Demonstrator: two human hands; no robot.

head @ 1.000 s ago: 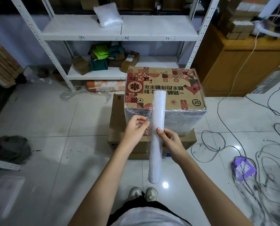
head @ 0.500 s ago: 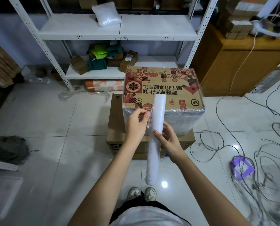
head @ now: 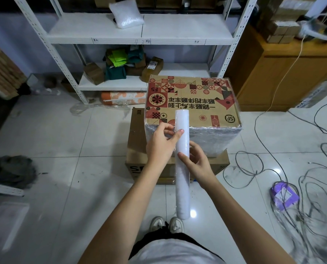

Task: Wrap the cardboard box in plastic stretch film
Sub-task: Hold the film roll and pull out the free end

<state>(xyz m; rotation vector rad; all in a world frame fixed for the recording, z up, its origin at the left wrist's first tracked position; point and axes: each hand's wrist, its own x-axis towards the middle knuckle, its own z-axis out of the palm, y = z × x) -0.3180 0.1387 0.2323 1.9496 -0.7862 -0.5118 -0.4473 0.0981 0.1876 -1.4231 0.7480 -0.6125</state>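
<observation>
Before us, film roll: long axis runs from us toward the cardboard box.
Our right hand: fingers curled around the roll.
Our left hand: pinching film at the roll.

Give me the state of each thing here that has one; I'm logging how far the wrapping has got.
Printed cardboard box: closed, sides film-wrapped, sitting on plain box.
Plain box: closed, on floor.
Film roll: held roughly upright before the box.
Left hand: pinching loose film at the roll.
Right hand: gripping the roll.
</observation>
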